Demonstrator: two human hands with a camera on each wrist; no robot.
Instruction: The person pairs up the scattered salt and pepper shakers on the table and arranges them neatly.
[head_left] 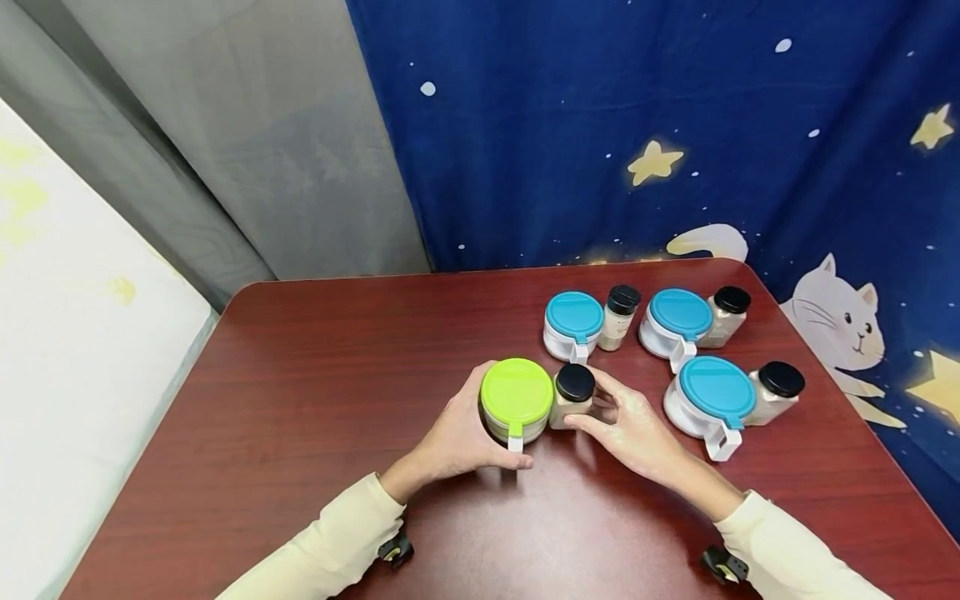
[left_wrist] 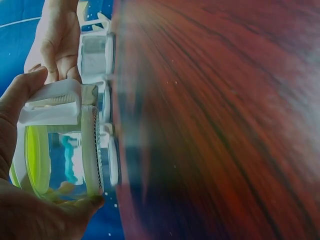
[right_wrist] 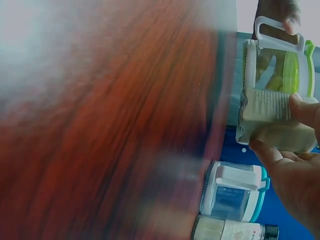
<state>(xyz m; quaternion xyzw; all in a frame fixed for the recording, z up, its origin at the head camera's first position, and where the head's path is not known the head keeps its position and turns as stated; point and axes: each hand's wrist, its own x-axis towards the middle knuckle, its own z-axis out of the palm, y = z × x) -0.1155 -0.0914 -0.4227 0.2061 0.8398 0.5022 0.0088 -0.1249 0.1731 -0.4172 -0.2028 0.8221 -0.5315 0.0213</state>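
Note:
A clear seasoning jar with a green lid [head_left: 517, 392] and a white handle stands near the table's middle. My left hand [head_left: 467, 429] grips it from the left, thumb by the handle [left_wrist: 52, 112]. Right beside it is a square spice bottle with a black cap [head_left: 575, 383], filled with pale powder. My right hand [head_left: 637, 429] holds this bottle between thumb and fingers from the right; its label [right_wrist: 270, 105] shows in the right wrist view. Jar and bottle stand side by side, close together or touching.
To the right stand blue-lidded jars [head_left: 574, 317], [head_left: 681, 314], [head_left: 717, 389], each beside a black-capped bottle [head_left: 621, 312], [head_left: 725, 317], [head_left: 776, 387]. The reddish-brown table [head_left: 315, 375] reaches back to a grey curtain [head_left: 285, 150] and a blue starry one [head_left: 540, 125].

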